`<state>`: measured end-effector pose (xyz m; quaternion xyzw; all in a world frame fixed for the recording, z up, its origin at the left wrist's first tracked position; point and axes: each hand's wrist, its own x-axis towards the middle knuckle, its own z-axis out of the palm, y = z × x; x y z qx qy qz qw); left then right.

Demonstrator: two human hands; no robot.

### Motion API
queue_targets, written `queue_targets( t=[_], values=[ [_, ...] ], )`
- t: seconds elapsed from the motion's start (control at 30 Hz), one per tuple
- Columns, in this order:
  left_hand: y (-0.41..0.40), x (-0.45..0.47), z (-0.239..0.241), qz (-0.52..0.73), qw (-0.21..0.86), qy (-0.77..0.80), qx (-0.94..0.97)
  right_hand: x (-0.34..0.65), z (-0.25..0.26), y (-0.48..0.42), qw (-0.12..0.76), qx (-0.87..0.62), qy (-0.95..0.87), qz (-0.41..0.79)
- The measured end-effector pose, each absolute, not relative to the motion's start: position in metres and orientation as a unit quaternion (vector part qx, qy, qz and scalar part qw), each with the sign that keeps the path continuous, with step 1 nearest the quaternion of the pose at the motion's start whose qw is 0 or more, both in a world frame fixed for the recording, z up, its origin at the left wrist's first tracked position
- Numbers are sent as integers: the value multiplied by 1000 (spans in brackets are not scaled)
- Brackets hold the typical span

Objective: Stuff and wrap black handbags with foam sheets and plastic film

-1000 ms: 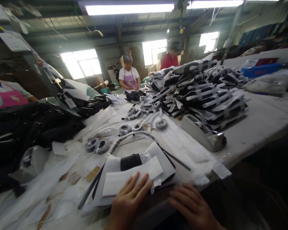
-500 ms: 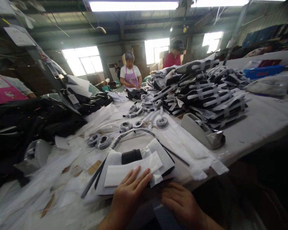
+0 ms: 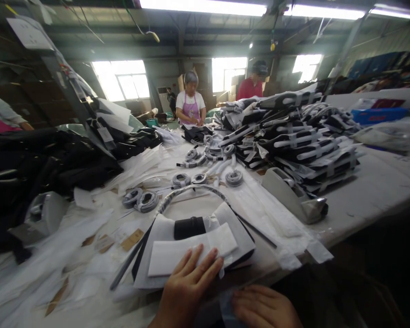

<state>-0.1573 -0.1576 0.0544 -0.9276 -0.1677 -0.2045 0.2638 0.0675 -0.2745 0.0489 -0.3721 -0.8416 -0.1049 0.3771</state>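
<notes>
A handbag (image 3: 244, 241) wrapped in pale sheeting lies flat before me, its film-wrapped handle (image 3: 191, 187) arched away from me. On top of it rests a folded white pad (image 3: 171, 257), below a black strap piece (image 3: 189, 228). My left hand (image 3: 193, 284) lies with fingers stretched over the pad, pressing on it. Lower right, near the table's front edge, my right hand (image 3: 264, 307) has its fingers drawn together beside a pale bluish film-like piece (image 3: 229, 310). Whatever it grips is hidden.
Tape dispensers (image 3: 294, 196) stand right and left of the bag. Coiled grey straps (image 3: 234, 177) and plastic sleeves (image 3: 280, 232) cover the middle. Wrapped black-and-white pieces are piled (image 3: 294, 132) at back right, black bags (image 3: 48, 159) at left. Co-workers stand across the table.
My right hand has moved down, away from the bag's lower right edge. The tape at the pad's right end now lies folded down. My left hand stays on the pad.
</notes>
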Motion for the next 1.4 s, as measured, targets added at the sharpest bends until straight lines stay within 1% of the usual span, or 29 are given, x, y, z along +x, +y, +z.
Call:
queue_targets(
  t=[0.17,0.27,0.37,0.5,0.67,0.8,0.93,1.1,1.2,1.4],
  values=[
    [-157,-156,55,-229,260,-177,-921,71,86,-266,354,-363,-851,-138],
    [-156,-156,55,-241,266,-177,-916,74,95,-254,344,-369,-848,-164],
    [-154,-157,54,-232,283,-163,-916,76,92,-240,341,-396,-835,-173],
    [-151,-159,53,-251,284,-151,-913,79,82,-227,335,-434,-825,-138],
    [-149,-158,55,-241,294,-130,-916,85,72,-221,365,-373,-845,-118],
    [-147,-155,63,-212,301,-135,-920,90,65,-219,378,-366,-846,-92],
    [-145,-154,70,-191,303,-131,-924,94,62,-218,388,-350,-848,-92],
    [-147,-154,72,-232,304,-98,-919,96,60,-217,398,-335,-849,-93],
    [-147,-155,68,-222,311,-80,-921,96,58,-219,406,-331,-847,-95],
    [-146,-154,62,-244,324,-65,-912,94,60,-221,408,-343,-839,-112]
  ],
)
